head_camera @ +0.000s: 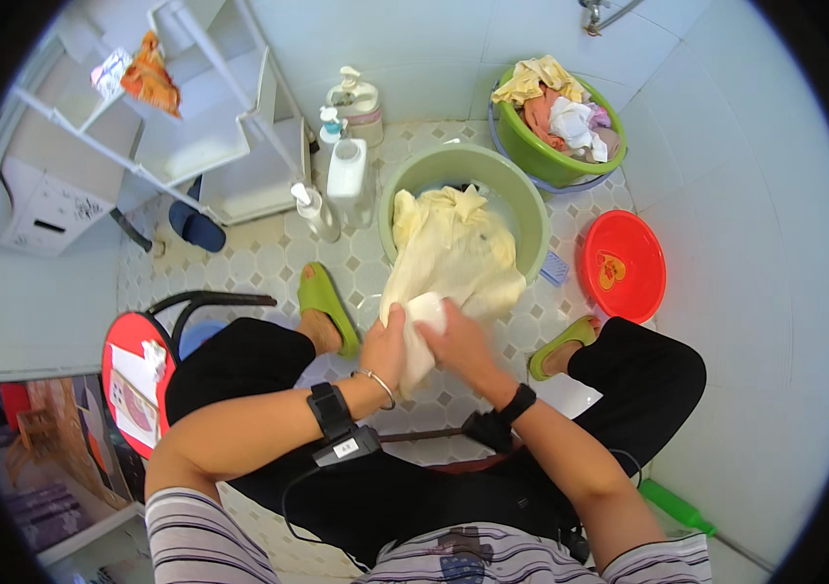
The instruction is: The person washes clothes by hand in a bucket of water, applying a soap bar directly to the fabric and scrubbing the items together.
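A pale yellow cloth garment (pixel 451 248) hangs from my hands over the near rim of a light green plastic basin (pixel 537 219), with part of it bunched inside. My left hand (pixel 385 349) grips the near end of the fabric. My right hand (pixel 462 343) holds a white block, apparently a bar of soap (pixel 427 312), against the cloth. Some water and a dark item show in the basin behind the garment.
A green tub (pixel 531 150) heaped with clothes stands behind right, a red basin (pixel 644 270) at the right. A blue brush (pixel 554 269) lies between basins. White bottles (pixel 347 171) stand left of the green basin, near a white rack (pixel 195 157). A red-topped stool (pixel 122 336) is at the left.
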Tool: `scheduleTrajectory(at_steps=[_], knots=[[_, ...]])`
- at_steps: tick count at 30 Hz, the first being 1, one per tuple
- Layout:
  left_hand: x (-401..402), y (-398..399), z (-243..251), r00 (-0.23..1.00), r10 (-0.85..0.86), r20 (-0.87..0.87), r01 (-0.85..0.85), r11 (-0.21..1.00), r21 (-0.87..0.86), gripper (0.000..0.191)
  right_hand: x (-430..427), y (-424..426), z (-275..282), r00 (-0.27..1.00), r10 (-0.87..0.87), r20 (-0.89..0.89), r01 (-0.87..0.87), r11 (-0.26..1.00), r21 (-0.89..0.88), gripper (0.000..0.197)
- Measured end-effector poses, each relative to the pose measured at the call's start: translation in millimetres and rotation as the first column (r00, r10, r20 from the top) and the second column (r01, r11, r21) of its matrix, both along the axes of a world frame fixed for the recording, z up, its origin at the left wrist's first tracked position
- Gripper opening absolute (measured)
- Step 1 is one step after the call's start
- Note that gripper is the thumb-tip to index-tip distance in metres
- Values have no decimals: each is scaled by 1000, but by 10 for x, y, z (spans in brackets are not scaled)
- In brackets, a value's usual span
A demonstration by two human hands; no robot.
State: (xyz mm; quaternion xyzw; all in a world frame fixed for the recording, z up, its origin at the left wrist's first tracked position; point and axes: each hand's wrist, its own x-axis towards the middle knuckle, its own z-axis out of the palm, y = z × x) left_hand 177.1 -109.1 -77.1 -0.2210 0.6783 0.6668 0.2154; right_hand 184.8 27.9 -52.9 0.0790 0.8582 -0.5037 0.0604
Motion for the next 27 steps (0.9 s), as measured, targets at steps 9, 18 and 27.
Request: scheduleTrajectory(at_steps=[9, 18, 27], knots=[[-42, 87, 578, 996, -7, 91, -17, 967, 256, 54, 180, 650, -492, 981, 49, 188, -94, 966, 239, 41], [-187, 157, 736, 997, -37, 61, 25, 982, 186, 52, -184, 124, -297, 999, -2, -40, 3, 999, 34, 35], [-524, 179, 1013, 991, -73, 111, 31, 940, 340, 51, -997, 555, -149, 984, 33, 178, 70, 837, -543, 35]])
